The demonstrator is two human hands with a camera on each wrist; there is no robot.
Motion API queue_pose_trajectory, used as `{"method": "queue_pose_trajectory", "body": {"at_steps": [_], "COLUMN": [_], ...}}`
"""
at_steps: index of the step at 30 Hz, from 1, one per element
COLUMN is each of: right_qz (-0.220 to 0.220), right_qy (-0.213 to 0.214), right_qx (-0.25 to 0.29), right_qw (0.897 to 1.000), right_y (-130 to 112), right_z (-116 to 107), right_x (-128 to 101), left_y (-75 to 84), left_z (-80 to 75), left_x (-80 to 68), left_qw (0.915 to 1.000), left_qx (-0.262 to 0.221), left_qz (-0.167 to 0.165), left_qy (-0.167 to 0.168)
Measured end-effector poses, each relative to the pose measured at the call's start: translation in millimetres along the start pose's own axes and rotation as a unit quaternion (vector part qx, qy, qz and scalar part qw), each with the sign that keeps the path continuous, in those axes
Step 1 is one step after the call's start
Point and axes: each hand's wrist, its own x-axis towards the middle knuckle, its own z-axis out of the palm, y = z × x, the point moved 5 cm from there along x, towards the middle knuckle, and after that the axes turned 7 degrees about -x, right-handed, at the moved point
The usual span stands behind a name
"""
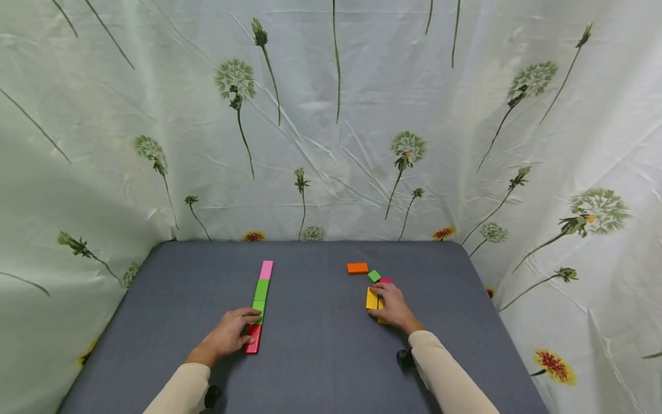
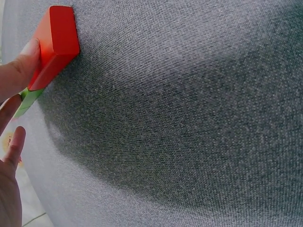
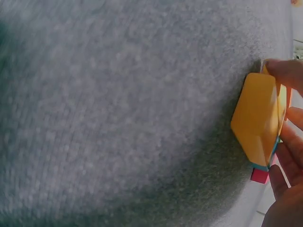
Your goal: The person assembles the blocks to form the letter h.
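Blocks lie in two groups on our grey table (image 1: 310,368). On our left side runs a neat line, laid end to end: a pink block (image 1: 266,269) farthest away, two green blocks (image 1: 261,289) in the middle, and a red block (image 1: 254,338) nearest to us. Our left hand (image 1: 227,334) rests beside the near end of that line; the thumb presses against the red block's side (image 2: 52,45) while the other fingers (image 2: 12,142) stay fairly straight, so we steady the block rather than clasp it, probably to keep the row straight.

On our right side the pieces are loose: an orange block (image 1: 357,268), a small green block (image 1: 374,276) just beside it, and a magenta block (image 1: 385,280) mostly hidden behind our right hand (image 1: 394,307). That hand pinches a yellow block (image 1: 372,299), fingers curled over its edges; the wrist view shows the yellow block (image 3: 258,118) tilted up off the cloth, with a blue strip along its far edge and the magenta piece (image 3: 259,176) peeking below. The tilt suggests a grip taken by the sides for lifting.
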Motion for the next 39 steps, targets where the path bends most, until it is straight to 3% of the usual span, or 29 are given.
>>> {"method": "queue_pose_trajectory", "body": {"at_steps": [14,23,26,30,39], "right_qz": [0.013,0.005,0.003,-0.029,-0.076], "right_qy": [-0.032,-0.019,-0.018,-0.025,-0.085], "right_qx": [-0.005,-0.020,-0.032,-0.032,0.016], "right_qw": [0.999,1.000,0.999,0.999,0.993], "right_y": [1.8,-3.0,-10.4,-28.3,-71.6], "right_z": [0.7,-2.4,-1.8,1.3,20.4], "right_x": [-1.7,5.3,5.5,1.5,-9.0], "left_y": [0.3,0.6,2.1,3.4,4.1], "left_z": [-0.5,-4.4,-4.1,-2.6,-3.2], "left_x": [-0.8,2.1,1.5,0.3,1.5], "left_qw": [0.9996,1.0000,0.9999,0.9999,0.9994], "left_qx": [-0.007,0.000,-0.006,-0.006,0.008], "left_qz": [-0.025,-0.010,-0.011,-0.013,0.032], "left_qy": [-0.014,0.000,-0.003,-0.004,0.008]}}
